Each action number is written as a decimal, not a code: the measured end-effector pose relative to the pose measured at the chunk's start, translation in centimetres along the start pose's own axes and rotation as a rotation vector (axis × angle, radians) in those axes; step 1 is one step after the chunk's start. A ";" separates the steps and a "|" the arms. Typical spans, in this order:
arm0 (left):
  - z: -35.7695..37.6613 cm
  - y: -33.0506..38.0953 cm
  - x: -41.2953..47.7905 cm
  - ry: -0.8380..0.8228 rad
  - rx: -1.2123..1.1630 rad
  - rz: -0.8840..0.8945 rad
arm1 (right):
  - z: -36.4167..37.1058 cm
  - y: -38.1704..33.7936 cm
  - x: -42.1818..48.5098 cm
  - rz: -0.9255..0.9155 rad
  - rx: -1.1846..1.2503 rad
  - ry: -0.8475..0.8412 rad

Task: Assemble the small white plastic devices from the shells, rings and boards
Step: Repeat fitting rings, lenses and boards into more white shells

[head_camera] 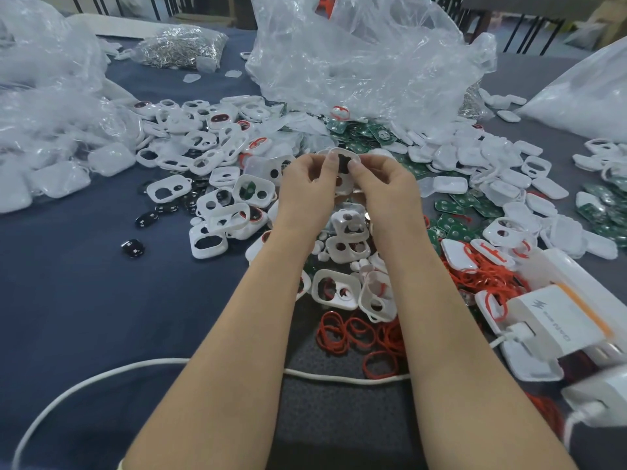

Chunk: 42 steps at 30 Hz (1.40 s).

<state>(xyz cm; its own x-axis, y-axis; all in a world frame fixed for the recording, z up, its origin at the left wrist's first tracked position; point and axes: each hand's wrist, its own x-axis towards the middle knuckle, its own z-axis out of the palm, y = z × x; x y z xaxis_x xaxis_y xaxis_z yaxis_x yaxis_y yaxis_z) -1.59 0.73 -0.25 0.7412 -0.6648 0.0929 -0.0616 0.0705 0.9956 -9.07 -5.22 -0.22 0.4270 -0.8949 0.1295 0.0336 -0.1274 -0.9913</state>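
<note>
While held above the table [68, 300] | white shell [341, 151] pinched between left hand [307, 184] and right hand [386, 188]

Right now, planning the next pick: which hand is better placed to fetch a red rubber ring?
Right hand, probably: the red rubber rings lie mostly on its side, and the left hand also grips the white plastic shell.
</note>
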 end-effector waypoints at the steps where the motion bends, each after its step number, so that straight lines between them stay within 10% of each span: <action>1: 0.0 -0.1 0.0 0.000 0.026 0.022 | 0.1 0.0 0.0 -0.008 -0.001 0.006; 13: 0.1 0.0 -0.3 -0.036 0.038 0.101 | 0.3 0.2 0.3 0.101 0.217 0.022; 20: -0.3 0.4 -0.3 -0.099 -0.257 -0.171 | 0.3 0.1 0.1 0.089 0.277 -0.018; 27: -0.1 -0.2 -0.2 -0.007 0.136 0.075 | 0.2 0.4 -0.2 -0.119 -0.108 0.088; 42: -0.2 -0.1 -0.2 -0.001 0.220 0.125 | 0.6 0.4 -0.6 -0.268 -0.327 0.108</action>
<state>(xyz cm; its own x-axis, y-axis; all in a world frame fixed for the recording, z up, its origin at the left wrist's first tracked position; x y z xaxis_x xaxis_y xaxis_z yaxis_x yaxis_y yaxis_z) -1.62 1.00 -0.40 0.7185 -0.6615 0.2149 -0.2962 -0.0115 0.9550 -8.76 -4.47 -0.67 0.3447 -0.8490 0.4004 -0.1648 -0.4747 -0.8646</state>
